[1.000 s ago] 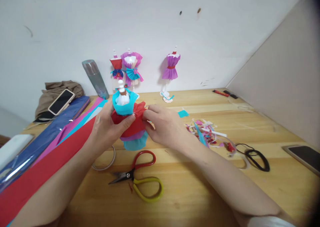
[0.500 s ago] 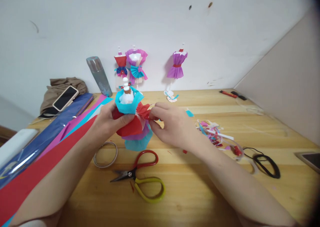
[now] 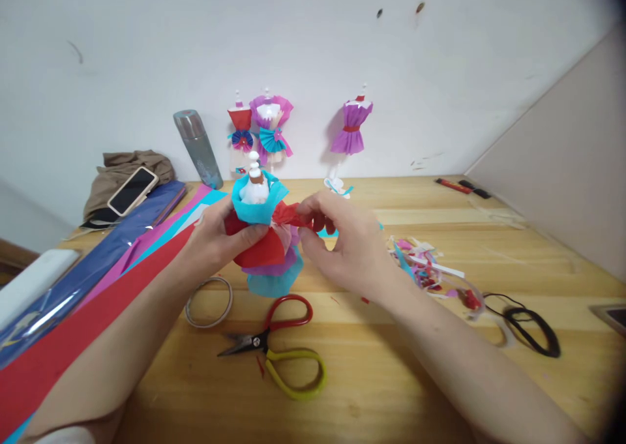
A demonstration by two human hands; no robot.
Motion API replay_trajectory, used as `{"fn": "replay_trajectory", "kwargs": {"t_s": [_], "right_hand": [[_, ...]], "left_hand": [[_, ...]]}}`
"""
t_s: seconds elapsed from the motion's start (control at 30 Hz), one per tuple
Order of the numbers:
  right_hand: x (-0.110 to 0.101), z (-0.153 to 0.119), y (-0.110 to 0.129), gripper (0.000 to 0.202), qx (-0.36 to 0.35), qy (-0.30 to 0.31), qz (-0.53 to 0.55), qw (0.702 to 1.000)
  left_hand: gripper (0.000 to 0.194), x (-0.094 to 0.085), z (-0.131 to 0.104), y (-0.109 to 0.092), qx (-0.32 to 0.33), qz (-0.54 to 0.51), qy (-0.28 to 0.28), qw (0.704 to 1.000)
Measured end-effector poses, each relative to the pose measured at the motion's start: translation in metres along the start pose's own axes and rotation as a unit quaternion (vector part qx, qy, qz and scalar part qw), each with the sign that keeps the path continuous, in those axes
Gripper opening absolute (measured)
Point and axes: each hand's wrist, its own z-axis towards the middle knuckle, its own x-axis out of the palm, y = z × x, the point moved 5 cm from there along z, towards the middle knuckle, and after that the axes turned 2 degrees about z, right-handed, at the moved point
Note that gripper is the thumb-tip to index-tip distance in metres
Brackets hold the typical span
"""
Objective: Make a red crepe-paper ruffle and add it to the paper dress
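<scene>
In the head view, the left hand (image 3: 215, 238) is closed around a small dress form (image 3: 255, 190) left of centre in the frame, its thumb lying across the front of a red layer just below the blue collar (image 3: 254, 207), the other fingers mostly hidden behind. The right hand (image 3: 347, 242), at the centre of the frame, pinches the end of a gathered red piece (image 3: 292, 214) with thumb and index finger, which leave only a narrow gap; its remaining fingers curl inward. Compared with a second ago, the red piece is drawn into a narrower, longer twist towards the right, and the right fingertips sit slightly farther from the form's neck. The whole scene also lies farther right in the frame, and the ring (image 3: 231, 300) at lower left shows more fully. Both forearms reach up from the lower corners, the left palm turned inward and the right wrist angled to the left, the back of that hand facing up. Purple (image 3: 274, 261) and blue (image 3: 276, 281) skirt layers hang beneath the left thumb, near the scissors (image 3: 256, 342) lying open at lower centre.
</scene>
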Motion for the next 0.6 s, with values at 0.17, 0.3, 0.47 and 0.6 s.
{"fn": "replay_trajectory", "kwargs": {"t_s": [0.17, 0.3, 0.47, 0.6], "right_hand": [[0.008, -0.001, 0.002, 0.015, -0.058, 0.006, -0.090, 0.994], [0.005, 0.002, -0.005, 0.019, -0.042, -0.017, -0.057, 0.997], [0.002, 0.010, -0.016, 0.016, 0.028, -0.009, 0.052, 0.998], [0.006, 0.012, -0.024, 0.013, 0.085, 0.011, 0.113, 0.990]], "left_hand": [[0.034, 0.002, -0.001, -0.002, 0.000, -0.007, 0.004, 1.000], [0.035, 0.004, -0.003, -0.004, -0.012, -0.007, 0.008, 1.000], [0.031, 0.004, -0.001, -0.003, -0.010, -0.011, 0.022, 1.000], [0.030, 0.002, -0.001, -0.002, -0.006, -0.009, 0.004, 1.000]]}}
